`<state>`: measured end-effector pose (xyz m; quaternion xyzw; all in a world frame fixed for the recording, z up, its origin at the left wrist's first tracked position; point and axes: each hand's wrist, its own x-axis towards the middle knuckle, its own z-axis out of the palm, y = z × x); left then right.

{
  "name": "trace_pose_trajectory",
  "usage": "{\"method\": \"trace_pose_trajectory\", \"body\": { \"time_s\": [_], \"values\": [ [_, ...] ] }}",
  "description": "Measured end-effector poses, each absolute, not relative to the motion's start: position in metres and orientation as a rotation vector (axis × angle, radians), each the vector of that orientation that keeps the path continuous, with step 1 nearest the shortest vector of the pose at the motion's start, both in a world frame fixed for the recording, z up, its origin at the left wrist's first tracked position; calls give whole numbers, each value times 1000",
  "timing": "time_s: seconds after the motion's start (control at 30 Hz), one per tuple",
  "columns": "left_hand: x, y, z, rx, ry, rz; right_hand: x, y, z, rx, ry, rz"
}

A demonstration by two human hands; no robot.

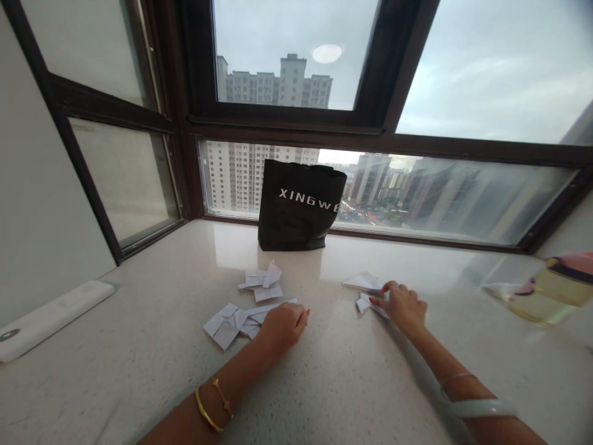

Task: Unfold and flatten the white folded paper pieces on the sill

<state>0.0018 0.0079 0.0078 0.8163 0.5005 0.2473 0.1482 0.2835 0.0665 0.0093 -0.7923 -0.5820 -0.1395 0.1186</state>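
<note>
My left hand (284, 326) rests on the counter with its fingers curled in. Beside and partly behind it lie several folded white papers (225, 326), some overlapping. What the curled fingers hold, if anything, is hidden. Farther back sits another small group of folded papers (263, 283). On the right, my right hand (406, 307) has thumb and forefinger closed at a small folded paper (363, 303), whose near end passes under the fingers. Just behind that one, a flat pointed folded paper (364, 282) lies close to the forefinger.
A black bag (301, 210) with white lettering stands upright against the window. At the left edge is a long white device (55, 318). A transparent yellowish container with a pink top (553, 290) is at the far right. Everything stands on a pale speckled counter (152, 371).
</note>
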Motion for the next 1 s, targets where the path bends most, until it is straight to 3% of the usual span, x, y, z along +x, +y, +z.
{"method": "trace_pose_trajectory", "body": {
  "time_s": [0.13,0.3,0.53,0.87,1.0],
  "values": [
    [-14,20,15,2290,1511,828,256,57,19,-2095,-1678,-442],
    [-39,38,19,2019,1672,1068,163,14,12,-1430,-2231,129],
    [-66,54,17,1716,1832,1279,63,-18,4,-1418,-2387,337],
    [-64,53,21,1737,1655,1286,113,7,6,-1414,-2030,627],
    [-49,48,17,1767,1356,1172,140,15,1,-1257,-1753,1006]
  ]
}}
